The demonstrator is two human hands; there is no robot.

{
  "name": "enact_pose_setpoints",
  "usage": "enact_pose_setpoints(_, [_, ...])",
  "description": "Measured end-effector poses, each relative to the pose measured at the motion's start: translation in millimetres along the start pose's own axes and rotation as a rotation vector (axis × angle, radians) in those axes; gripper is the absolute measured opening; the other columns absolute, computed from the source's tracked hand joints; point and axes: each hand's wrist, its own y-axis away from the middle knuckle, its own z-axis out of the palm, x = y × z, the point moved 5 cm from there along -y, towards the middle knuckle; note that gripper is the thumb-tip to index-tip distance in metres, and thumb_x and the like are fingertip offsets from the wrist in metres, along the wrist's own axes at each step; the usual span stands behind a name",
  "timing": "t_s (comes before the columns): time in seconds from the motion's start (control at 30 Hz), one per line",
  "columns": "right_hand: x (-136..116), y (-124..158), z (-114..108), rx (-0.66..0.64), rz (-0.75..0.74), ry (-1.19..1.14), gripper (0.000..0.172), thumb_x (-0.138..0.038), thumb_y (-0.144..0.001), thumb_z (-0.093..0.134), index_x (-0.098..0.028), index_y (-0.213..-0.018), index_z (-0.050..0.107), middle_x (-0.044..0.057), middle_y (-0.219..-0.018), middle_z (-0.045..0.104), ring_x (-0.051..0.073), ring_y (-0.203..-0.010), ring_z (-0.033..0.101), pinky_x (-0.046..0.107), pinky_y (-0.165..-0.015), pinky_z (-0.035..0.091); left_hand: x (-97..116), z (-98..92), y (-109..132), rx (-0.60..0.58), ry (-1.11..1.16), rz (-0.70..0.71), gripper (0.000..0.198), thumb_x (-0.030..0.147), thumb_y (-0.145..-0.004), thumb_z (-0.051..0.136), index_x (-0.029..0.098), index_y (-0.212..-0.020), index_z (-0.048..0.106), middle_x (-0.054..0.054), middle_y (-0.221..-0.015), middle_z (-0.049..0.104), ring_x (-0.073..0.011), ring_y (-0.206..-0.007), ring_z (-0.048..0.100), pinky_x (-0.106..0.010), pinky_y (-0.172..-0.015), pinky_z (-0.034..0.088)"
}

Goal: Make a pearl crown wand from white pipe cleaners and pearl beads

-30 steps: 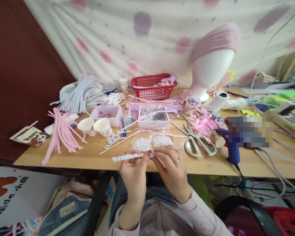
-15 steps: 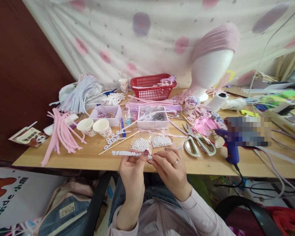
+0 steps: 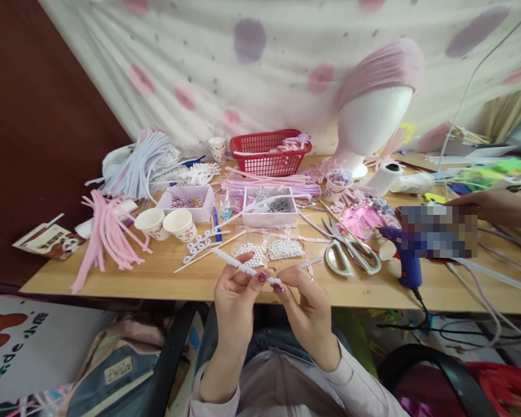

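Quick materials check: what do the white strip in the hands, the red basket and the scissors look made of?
White strip: probably chenille stem, matte, with a fuzzy surface.
Red basket: likely glossy plastic, given its uniform moulded lattice.
Scissors: greyish blades, apparently metal; pale, smooth handles, perhaps plastic.

One head-worn camera is looking forward and down from above, sitting near two bare hands [image 3: 235, 302] and a light-brown wooden counter [image 3: 351, 292], while its wide view is reaching to a white, pink-and-purple-spotted cloth [image 3: 286, 81] behind.
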Motion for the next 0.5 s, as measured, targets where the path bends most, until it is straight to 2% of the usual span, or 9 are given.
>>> enact_pose_setpoints(0.13, [-0.1, -2.5, -6.2, 0.024, -0.167, 0.193, 0.015, -0.012, -0.09, 0.063, -0.022, -0.101, 0.065, 0.006, -0.086, 0.067, 0.019, -0.079, 0.064, 0.033, -0.069, 0.054, 0.4, -1.6, -1.3, 0.038, 0.003, -0.005, 0.048, 0.029, -0.057, 0.092, 0.018, -0.094, 0.061, -0.001, -0.07, 0.077, -0.0156, -0.066, 0.074, -0.023, -0.068, 0.055])
enact_pose_setpoints(0.3, [-4.1, -3.7, -5.6, -0.107, -0.401, 0.305, 0.029, -0.011, -0.087, 0.067, -0.027, -0.112, 0.064, 0.003, -0.087, 0.069, 0.017, -0.076, 0.062, 0.039, -0.079, 0.054, -3.7, -3.3, -3.6, 0.043, -0.005, -0.019, 0.045, 0.029, -0.061, 0.09, 0.018, -0.092, 0.059, 0.001, -0.066, 0.074, -0.0161, -0.063, 0.072, -0.023, -0.062, 0.053])
enact_pose_setpoints(0.5, [-5.6, -2.4, -5.2, -0.076, -0.355, 0.253, 0.022, -0.009, -0.088, 0.064, -0.023, -0.104, 0.063, 0.004, -0.084, 0.069, 0.018, -0.074, 0.062, 0.039, -0.076, 0.054, -3.3, -3.8, -1.8, 0.022, -0.021, -0.012, 0.044, 0.029, -0.063, 0.089, 0.018, -0.093, 0.059, -0.001, -0.069, 0.076, -0.0176, -0.065, 0.073, -0.025, -0.065, 0.054])
